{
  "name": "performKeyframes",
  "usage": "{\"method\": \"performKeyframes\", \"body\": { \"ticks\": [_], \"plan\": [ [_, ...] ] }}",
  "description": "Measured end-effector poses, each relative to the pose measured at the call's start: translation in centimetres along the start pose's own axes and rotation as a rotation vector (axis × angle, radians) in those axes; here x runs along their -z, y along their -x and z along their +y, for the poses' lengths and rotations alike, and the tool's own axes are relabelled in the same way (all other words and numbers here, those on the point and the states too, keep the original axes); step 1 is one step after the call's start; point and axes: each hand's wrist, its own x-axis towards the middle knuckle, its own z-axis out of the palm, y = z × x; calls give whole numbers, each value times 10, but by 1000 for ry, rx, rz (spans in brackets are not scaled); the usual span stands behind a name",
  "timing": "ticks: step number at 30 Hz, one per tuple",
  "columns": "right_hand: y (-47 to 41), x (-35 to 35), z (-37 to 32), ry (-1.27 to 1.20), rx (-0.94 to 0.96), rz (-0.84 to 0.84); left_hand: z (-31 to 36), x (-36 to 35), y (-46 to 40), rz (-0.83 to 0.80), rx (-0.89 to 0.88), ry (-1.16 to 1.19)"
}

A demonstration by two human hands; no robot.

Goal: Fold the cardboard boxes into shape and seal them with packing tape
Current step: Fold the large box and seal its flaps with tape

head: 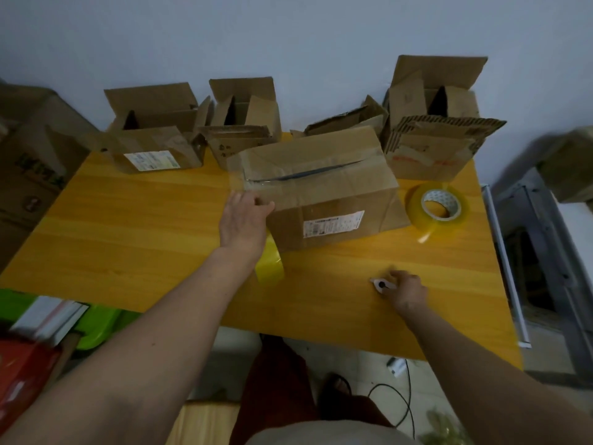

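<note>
The closed box (321,187) lies lengthwise across the surface (144,220), its taped seam running away rightward from the left hand (242,220), whose fingers press its near-left corner. Nearer than the box, the right hand (407,292) grips a small cutter (382,284).

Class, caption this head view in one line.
Left hand steadies the taped box; right hand grips a cutter.
</note>
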Motion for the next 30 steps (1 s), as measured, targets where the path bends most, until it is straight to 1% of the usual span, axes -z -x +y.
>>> {"method": "performKeyframes", "body": {
  "ticks": [2, 4, 7, 9, 10, 12, 15, 17, 18, 20, 22, 24, 27, 28, 30],
  "plan": [
    [0, -7, 2, 20, 21, 36, -2, -2, 0, -18, -7, -27],
    [1, -13, 0, 7, 35, 31, -2, -2, 1, -7, -7, -2],
    [8, -16, -7, -68, 14, -82, -1, -1, 5, 85, 42, 64],
    [19, -12, -16, -129, 65, -155, 2, 1, 10, 176, 190, 202],
    [25, -8, -24, -161, 133, -149, 2, 1, 12, 207, 289, 282],
    [39, 3, -50, -250, 338, -66, 2, 1, 14, 195, 512, 423],
    [68, 25, -104, -420, 664, 6, -4, 0, 9, 37, 836, 649],
    [84, 37, -141, -447, 835, -1, -8, -1, 6, -111, 1034, 855],
    [89, 40, -160, -447, 909, -18, -10, -3, 5, -168, 1093, 963],
    [95, 42, -192, -413, 1017, -82, -13, -6, 6, -249, 1088, 1111],
    [93, 37, -215, -294, 1068, -157, -17, -9, 10, -295, 1027, 1191],
    [86, 28, -226, -177, 1068, -198, -25, -13, 15, -327, 943, 1312],
    [77, 24, -231, -187, 1040, -219, -37, -23, 25, -403, 782, 1520],
    [75, 24, -232, -196, 1037, -228, -40, -25, 26, -436, 753, 1562],
    [73, 23, -233, -183, 1047, -221, -43, -24, 24, -484, 770, 1641]
  ]
}}
